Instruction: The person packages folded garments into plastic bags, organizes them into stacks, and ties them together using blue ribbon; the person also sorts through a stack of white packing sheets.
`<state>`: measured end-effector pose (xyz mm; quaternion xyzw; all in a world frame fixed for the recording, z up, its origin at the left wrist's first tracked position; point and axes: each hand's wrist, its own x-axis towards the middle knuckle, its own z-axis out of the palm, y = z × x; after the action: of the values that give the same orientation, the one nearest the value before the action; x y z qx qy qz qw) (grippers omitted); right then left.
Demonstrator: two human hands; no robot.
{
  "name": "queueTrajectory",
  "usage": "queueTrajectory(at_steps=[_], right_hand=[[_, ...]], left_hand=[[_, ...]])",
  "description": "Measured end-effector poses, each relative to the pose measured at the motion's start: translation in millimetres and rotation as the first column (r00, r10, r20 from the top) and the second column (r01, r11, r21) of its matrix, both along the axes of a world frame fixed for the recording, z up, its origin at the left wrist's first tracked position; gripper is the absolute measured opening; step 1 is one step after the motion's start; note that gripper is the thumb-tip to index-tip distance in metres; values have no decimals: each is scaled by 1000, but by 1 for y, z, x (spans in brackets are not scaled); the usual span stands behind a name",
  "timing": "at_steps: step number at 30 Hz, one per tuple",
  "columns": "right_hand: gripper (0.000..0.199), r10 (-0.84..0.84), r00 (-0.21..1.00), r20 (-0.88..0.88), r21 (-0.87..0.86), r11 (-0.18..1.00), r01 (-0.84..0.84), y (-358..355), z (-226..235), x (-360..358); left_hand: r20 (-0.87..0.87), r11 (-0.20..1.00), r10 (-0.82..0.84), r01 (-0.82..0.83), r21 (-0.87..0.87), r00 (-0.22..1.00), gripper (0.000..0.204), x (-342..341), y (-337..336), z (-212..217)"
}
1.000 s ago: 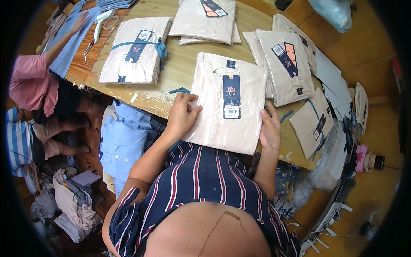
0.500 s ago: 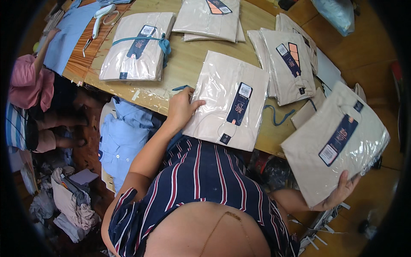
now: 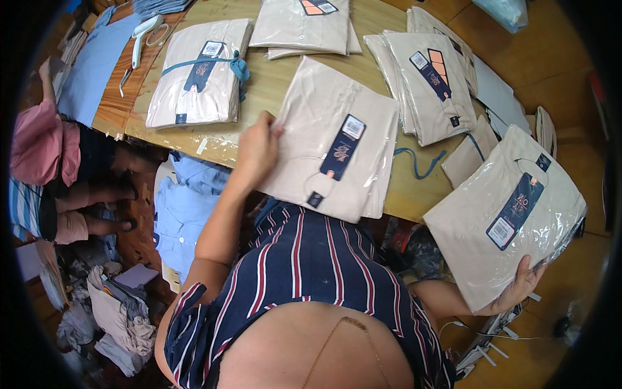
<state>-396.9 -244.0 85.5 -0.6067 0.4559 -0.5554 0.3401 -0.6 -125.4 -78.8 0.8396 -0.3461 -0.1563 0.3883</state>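
Observation:
My left hand [image 3: 259,150] is closed on the left edge of a folded beige shirt in clear plastic [image 3: 304,139], with a dark blue tag. This shirt lies at the table's near edge, and another layer shows under its right side. Off the table at the right, my right hand [image 3: 518,288] grips the lower edge of a second bagged beige shirt [image 3: 476,220], held tilted with its dark tag facing up. The fingers of my right hand are partly hidden beneath the bag.
A bagged stack tied with a blue strip [image 3: 217,97] lies at the table's left. More bagged shirts [image 3: 298,26] lie at the back, and a pile [image 3: 424,123] at the right. Blue shirts [image 3: 188,214] hang below the table edge. Another person [image 3: 45,142] is at far left.
My left hand has moved left, pulling the middle bagged shirt with it and exposing a layer at its right. The right-hand shirt has tilted slightly. The whole view has shifted a little.

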Motion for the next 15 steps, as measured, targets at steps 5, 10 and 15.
queueTrajectory(at_steps=[5, 10, 15], right_hand=[[46, -91, 996, 7, 4, 996, 91, 5, -4, -21], [46, -109, 994, 8, 20, 994, 109, -2, -7, -19], [47, -92, 996, 5, 57, 994, 92, -3, -8, -22]], left_hand=[[-14, 956, 166, -164, -243, 986, 14, 43, 59, 80], [232, 846, 393, -251, -471, 890, 10, 56, 111, 136], [310, 806, 419, -192, -560, 854, 10, 55, 114, 146]])
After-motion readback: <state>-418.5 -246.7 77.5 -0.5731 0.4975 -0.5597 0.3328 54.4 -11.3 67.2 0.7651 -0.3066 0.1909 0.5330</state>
